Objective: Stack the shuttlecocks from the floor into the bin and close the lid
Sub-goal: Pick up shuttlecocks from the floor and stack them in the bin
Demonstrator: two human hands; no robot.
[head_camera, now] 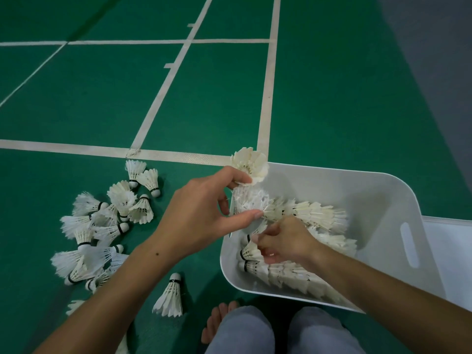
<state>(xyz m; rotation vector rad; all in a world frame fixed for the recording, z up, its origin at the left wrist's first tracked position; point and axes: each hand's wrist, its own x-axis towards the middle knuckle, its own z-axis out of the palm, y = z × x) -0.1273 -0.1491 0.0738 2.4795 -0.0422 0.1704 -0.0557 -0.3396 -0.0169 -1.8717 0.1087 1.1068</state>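
Note:
A white plastic bin [378, 200] stands on the green court floor at the right, holding several rows of nested white shuttlecocks [293, 274]. My left hand [204, 213] pinches the left end of a nested stack of shuttlecocks [306, 213] at the bin's left rim; the end shuttlecock [251, 163] fans open above my fingers. My right hand [283, 241] is inside the bin, its fingers curled on the shuttlecocks under that stack. A pile of loose shuttlecocks [102, 226] lies on the floor to the left. One shuttlecock [169, 297] stands upright near my knees.
The bin's white lid [449, 251] lies flat to the right of the bin. My knees in grey trousers [281, 330] and bare toes [217, 320] are at the bottom edge. White court lines [267, 98] cross the green floor beyond.

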